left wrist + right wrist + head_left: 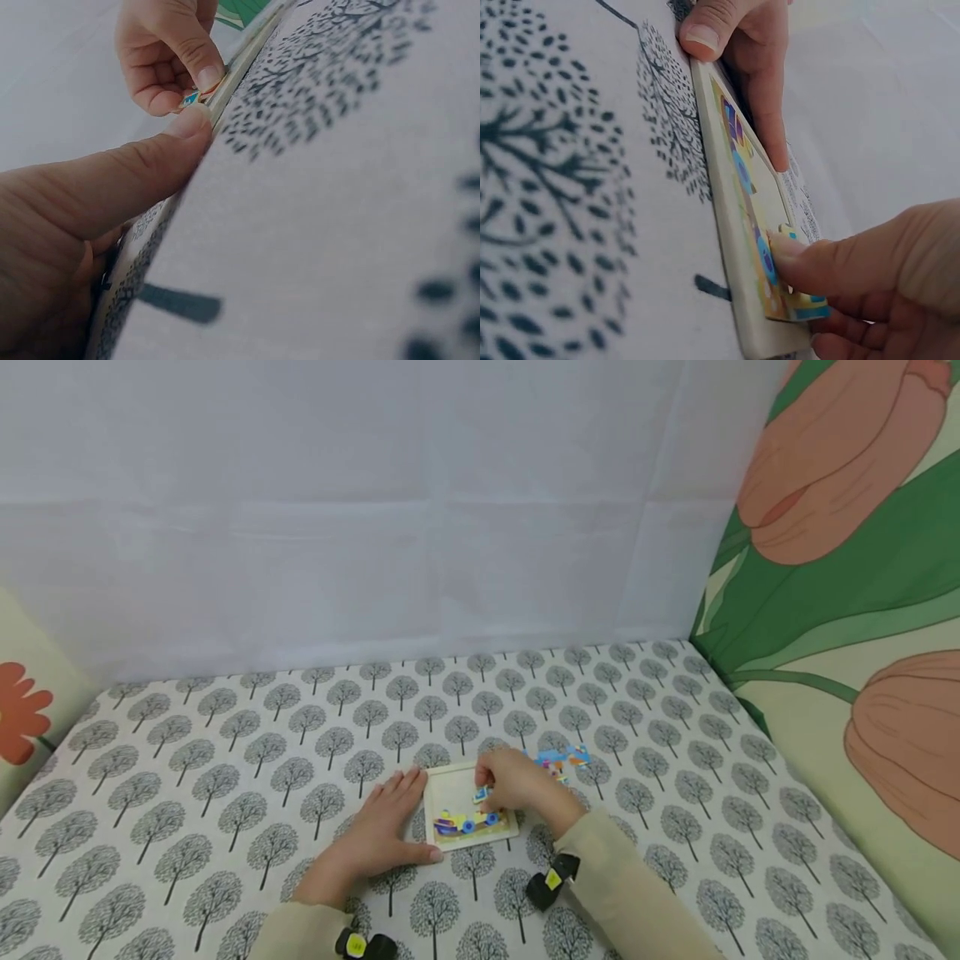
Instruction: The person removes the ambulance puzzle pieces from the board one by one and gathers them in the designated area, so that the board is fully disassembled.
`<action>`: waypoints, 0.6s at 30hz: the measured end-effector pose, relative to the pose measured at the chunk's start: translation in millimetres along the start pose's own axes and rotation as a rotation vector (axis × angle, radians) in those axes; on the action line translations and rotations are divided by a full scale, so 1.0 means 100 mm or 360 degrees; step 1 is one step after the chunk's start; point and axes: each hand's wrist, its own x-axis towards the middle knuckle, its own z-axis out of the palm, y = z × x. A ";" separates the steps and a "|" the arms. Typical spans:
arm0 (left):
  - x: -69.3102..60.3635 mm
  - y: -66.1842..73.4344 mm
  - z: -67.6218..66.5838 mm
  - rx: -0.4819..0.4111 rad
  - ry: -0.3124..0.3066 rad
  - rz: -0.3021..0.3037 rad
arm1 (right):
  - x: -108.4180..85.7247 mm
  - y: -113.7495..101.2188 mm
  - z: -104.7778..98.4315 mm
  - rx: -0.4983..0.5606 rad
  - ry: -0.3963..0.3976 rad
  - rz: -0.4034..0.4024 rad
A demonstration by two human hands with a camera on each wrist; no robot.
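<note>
A shallow square jigsaw puzzle board [454,785] with a pale rim lies on the cloth. Along its near side sit joined pieces showing a colourful vehicle [468,824]; the rest of its bed is bare and pale. My left hand [386,828] lies at the board's left side with fingers spread, its thumb touching the near left corner. Over the board's right part, my right hand [513,783] pinches a small puzzle piece [481,794] with blue and yellow on it. The right thumb [810,262] hides part of that piece in the right wrist view.
Loose blue and multicoloured puzzle pieces [573,757] lie beyond the right hand, partly hidden by it. A tree-print cloth [247,793] covers the table. White fabric [360,527] hangs behind, and a flowered cloth [840,627] stands on the right.
</note>
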 end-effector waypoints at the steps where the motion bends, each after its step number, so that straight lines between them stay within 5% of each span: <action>1: 0.00 0.00 0.00 0.0005 0.0004 0.0006 | -0.01 0.00 0.00 0.0014 0.0001 -0.0004; 18: -0.01 0.01 -0.01 -0.0004 0.0010 0.0002 | -0.12 0.15 0.08 0.0181 0.0081 -0.0241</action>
